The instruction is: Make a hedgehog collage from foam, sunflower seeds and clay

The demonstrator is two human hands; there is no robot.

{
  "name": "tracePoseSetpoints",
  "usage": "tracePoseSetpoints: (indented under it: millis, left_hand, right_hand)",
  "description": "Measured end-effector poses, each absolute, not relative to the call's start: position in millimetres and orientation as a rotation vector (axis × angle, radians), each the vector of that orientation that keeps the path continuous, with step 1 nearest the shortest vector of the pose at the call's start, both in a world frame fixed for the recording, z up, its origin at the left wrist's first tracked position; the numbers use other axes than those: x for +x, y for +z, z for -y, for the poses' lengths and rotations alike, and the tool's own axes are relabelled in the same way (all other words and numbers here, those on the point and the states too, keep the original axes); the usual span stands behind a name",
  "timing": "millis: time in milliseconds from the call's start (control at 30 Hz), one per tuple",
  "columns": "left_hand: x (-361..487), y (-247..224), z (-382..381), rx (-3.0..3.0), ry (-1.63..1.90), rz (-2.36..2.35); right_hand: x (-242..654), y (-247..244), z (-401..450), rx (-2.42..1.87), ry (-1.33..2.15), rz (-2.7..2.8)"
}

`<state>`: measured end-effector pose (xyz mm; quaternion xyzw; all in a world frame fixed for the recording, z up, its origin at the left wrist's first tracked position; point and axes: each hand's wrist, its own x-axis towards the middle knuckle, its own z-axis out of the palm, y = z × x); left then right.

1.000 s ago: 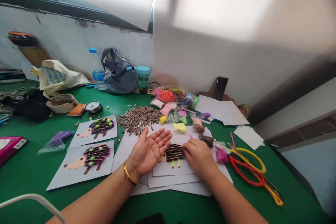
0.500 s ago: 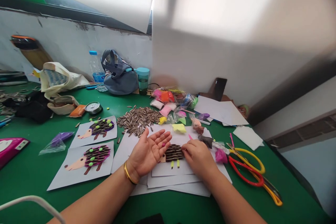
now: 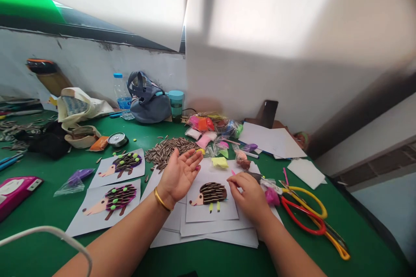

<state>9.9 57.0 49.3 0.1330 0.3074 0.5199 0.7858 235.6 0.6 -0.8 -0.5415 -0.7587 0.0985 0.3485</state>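
Note:
My left hand (image 3: 182,174) is palm up with its fingers stretched out, and a small magenta clay ball (image 3: 198,168) rests against the fingers. Just to its right, on stacked white paper, lies a hedgehog picture (image 3: 212,194) with a peach clay face, striped sunflower seeds for spines and yellow-green legs. Over the picture's right edge, my right hand (image 3: 246,190) has thumb and index finger drawn together; anything between them is too small to make out. Behind my left hand spreads a pile of sunflower seeds (image 3: 169,149).
Two hedgehog pictures with green dots (image 3: 118,201) lie on the left. Red and yellow scissors (image 3: 305,216) are at the right. Bagged coloured clay (image 3: 208,125), a blue bag (image 3: 151,104), a teal-lidded cup (image 3: 176,106) and a phone (image 3: 269,114) stand toward the wall.
My right hand has drawn back from the hedgehog's spines toward the right edge of the picture. My left hand has shifted slightly left and up, uncovering the hedgehog's face.

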Motion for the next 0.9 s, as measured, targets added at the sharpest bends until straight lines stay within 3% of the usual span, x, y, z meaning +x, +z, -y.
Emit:
tracePoseSetpoints:
  millis: [167,267,400,633,900]
  left_hand:
    - [16,60,-84,0.679,1.157,-0.742]
    - [-1,53,-104,1.471,1.041,-1.328]
    - [-26,32,-120,1.73,0.832,-1.592]
    - [-18,5,-127,1.864,0.622,-1.724]
    - [-31,14,-137,1.56,0.892,-1.6]
  right_hand:
    - [236,-1,-1,-1.403,0.292,1.947]
    - [235,0,0,-1.384,0.305,1.941]
    - [232,2,1,-1.385,0.312,1.947]
    - [231,1,1,-1.396,0.344,1.951]
    - [231,2,1,-1.387,0.382,1.92]
